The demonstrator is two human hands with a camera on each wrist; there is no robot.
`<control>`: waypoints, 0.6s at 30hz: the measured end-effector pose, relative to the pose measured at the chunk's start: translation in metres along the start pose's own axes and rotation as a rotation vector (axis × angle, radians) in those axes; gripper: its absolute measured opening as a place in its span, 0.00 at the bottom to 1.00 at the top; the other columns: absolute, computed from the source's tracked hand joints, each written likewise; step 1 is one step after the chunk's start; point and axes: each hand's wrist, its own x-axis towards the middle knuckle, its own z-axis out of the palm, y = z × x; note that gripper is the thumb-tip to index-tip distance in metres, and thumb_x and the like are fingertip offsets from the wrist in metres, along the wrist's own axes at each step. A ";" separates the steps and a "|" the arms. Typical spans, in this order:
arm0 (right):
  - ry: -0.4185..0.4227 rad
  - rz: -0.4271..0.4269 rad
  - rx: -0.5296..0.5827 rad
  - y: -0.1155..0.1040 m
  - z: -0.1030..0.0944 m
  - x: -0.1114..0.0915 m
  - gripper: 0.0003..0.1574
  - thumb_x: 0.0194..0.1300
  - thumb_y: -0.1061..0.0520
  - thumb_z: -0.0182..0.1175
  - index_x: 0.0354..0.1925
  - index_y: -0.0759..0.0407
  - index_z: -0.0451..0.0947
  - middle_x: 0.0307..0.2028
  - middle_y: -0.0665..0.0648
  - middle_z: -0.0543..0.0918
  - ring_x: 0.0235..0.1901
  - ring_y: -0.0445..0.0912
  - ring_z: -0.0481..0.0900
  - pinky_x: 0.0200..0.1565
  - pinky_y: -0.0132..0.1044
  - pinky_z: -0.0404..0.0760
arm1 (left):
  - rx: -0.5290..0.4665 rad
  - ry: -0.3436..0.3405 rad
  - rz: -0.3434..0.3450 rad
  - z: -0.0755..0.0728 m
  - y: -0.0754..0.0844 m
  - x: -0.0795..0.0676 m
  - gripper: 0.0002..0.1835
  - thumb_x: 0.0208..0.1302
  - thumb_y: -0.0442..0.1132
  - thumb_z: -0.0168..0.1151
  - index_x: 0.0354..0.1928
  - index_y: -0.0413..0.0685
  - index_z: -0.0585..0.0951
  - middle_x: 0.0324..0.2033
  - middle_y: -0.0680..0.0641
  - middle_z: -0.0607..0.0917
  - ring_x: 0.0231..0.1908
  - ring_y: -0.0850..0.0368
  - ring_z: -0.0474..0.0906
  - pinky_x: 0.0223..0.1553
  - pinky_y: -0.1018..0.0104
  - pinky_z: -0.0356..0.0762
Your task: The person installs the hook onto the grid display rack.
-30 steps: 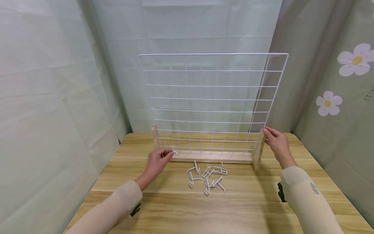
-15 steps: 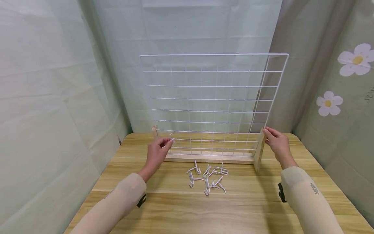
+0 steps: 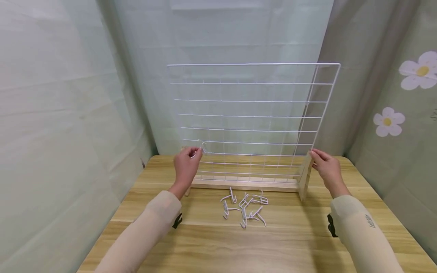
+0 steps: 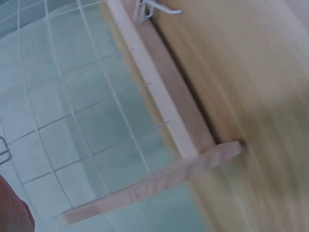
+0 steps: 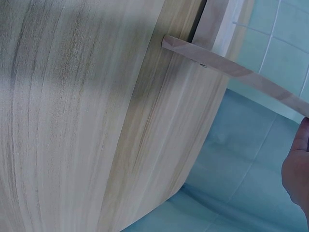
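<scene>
My left hand (image 3: 186, 165) pinches a white wire hook (image 3: 204, 146) between thumb and fingertips, at the lower left of a white wire grid panel (image 3: 256, 116). In the left wrist view, the hook (image 4: 5, 151) shows just above my hand (image 4: 14, 210) at the left edge, overlapping the grid wires. The panel stands upright in a wooden base (image 3: 246, 184). My right hand (image 3: 327, 170) grips the top of the base's right wooden side piece (image 3: 305, 178). In the right wrist view, its fingertips meet the end of that side piece (image 5: 236, 70).
Several white wire hooks (image 3: 244, 218) lie in a loose group on the wood-grain table (image 3: 218, 250), in front of the base. Pale green curtains (image 3: 218, 34) hang behind and on both sides, the right one (image 3: 392, 167) printed with flowers.
My left hand has risen with the hook, from near the bottom rail to several wires up the panel. My right hand keeps its place. The head view has shifted slightly.
</scene>
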 end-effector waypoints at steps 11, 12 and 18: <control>0.005 -0.011 -0.005 0.002 -0.002 0.000 0.41 0.72 0.38 0.52 0.71 0.63 0.65 0.68 0.65 0.69 0.58 0.46 0.75 0.58 0.42 0.73 | 0.095 0.072 -0.085 0.004 0.023 0.021 0.12 0.66 0.43 0.63 0.31 0.40 0.86 0.26 0.44 0.85 0.27 0.52 0.77 0.35 0.60 0.76; 0.005 -0.008 -0.005 0.002 -0.002 0.001 0.41 0.72 0.38 0.52 0.71 0.63 0.65 0.67 0.65 0.69 0.57 0.45 0.75 0.57 0.40 0.73 | 0.104 0.072 -0.091 0.005 0.025 0.022 0.12 0.66 0.43 0.63 0.32 0.41 0.86 0.27 0.45 0.86 0.28 0.52 0.78 0.35 0.59 0.77; 0.000 -0.016 0.002 0.002 -0.001 0.000 0.41 0.72 0.39 0.53 0.70 0.64 0.65 0.65 0.62 0.71 0.56 0.43 0.76 0.54 0.35 0.75 | 0.143 0.053 -0.124 0.002 0.034 0.030 0.11 0.66 0.42 0.62 0.33 0.41 0.85 0.29 0.44 0.86 0.31 0.50 0.79 0.39 0.56 0.78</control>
